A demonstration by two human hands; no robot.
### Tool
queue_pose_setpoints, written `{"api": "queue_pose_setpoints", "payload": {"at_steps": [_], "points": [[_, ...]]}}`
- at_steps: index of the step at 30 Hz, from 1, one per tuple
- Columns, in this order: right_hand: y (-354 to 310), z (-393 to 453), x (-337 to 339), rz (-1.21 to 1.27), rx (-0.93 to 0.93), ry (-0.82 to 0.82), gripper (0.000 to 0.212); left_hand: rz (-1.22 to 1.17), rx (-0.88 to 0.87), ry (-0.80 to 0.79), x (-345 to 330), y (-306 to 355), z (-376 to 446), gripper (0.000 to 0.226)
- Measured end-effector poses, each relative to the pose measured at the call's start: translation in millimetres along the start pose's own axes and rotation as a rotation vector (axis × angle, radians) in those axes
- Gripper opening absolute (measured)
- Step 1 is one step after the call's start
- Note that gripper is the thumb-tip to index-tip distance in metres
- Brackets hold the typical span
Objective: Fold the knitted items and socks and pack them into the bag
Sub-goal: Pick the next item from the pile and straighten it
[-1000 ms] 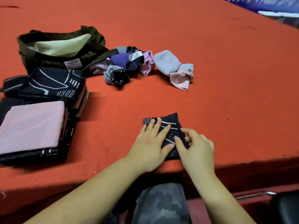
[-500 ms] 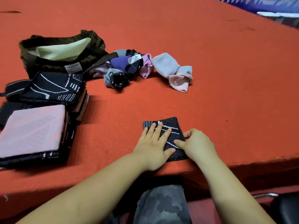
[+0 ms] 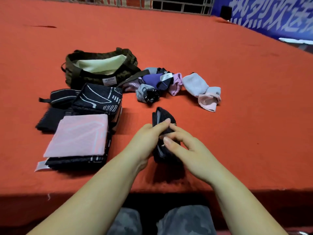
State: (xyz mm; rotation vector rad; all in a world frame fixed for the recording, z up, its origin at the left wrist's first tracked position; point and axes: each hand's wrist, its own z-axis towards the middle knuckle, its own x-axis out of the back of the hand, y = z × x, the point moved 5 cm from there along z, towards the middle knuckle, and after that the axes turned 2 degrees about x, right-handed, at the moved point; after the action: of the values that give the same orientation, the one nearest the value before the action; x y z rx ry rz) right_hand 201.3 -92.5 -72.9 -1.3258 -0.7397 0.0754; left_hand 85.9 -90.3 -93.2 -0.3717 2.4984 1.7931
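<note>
A folded black knitted item (image 3: pixel 163 116) is held up on edge above the red table, between both hands. My left hand (image 3: pixel 147 139) grips it from the left, fingers curled over its top. My right hand (image 3: pixel 183 146) pinches it from the right side. The dark green bag (image 3: pixel 94 77) with a pale lining stands open at the back left. A heap of loose socks (image 3: pixel 157 83) in purple, grey and pink lies right of the bag, with a pale blue and pink pair (image 3: pixel 203 90) beside it. Folded knitted items are stacked at left, a pink one (image 3: pixel 79 136) on top.
The red table (image 3: pixel 237 99) stretches far back and right. Its front edge runs just under my forearms. A second black patterned folded stack (image 3: pixel 100 97) sits in front of the bag. A blue banner (image 3: pixel 271 16) hangs at the back right.
The black item lay flat under both hands near the table edge; now both hands have lifted it and hold it upright on edge. The view has tilted up.
</note>
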Motion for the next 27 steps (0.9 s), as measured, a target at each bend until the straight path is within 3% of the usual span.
{"api": "queue_pose_setpoints", "payload": {"at_steps": [2,5,8,10,13,15,19,24,27], "points": [[-15.9,8.7,-14.6,-0.005,0.105,0.079,0.008,-0.031,-0.081,0.130,26.2,13.4,-6.6,0.020],[-23.5,29.5,-23.5,0.241,0.088,0.271,0.024,-0.077,-0.112,0.192,59.3,31.7,-18.6,0.019],[-22.5,50.2,-47.9,0.548,-0.060,0.200,0.038,-0.051,-0.112,0.192,93.6,47.8,-32.2,0.018],[-29.5,58.5,-67.9,0.610,-0.073,0.147,0.045,0.050,-0.095,0.227,122.0,53.2,-39.4,0.018],[-41.5,71.1,-93.5,0.431,0.014,0.153,0.055,0.167,-0.110,0.330,167.4,57.2,-47.7,0.019],[-51.5,78.7,-110.1,0.348,0.070,0.133,0.054,0.376,-0.117,0.415,194.7,55.9,-48.3,0.021],[-60.2,91.9,-134.4,-0.137,0.153,0.125,0.059,0.631,-0.109,0.529,228.8,47.5,-42.8,0.013],[-56.4,95.7,-152.4,-0.456,0.167,0.101,0.058,0.858,-0.180,0.696,233.6,39.2,-45.1,0.039],[-53.8,89.5,-153.9,-0.675,0.281,0.292,0.050,1.102,-0.305,0.735,226.1,33.8,-48.6,0.055]]}}
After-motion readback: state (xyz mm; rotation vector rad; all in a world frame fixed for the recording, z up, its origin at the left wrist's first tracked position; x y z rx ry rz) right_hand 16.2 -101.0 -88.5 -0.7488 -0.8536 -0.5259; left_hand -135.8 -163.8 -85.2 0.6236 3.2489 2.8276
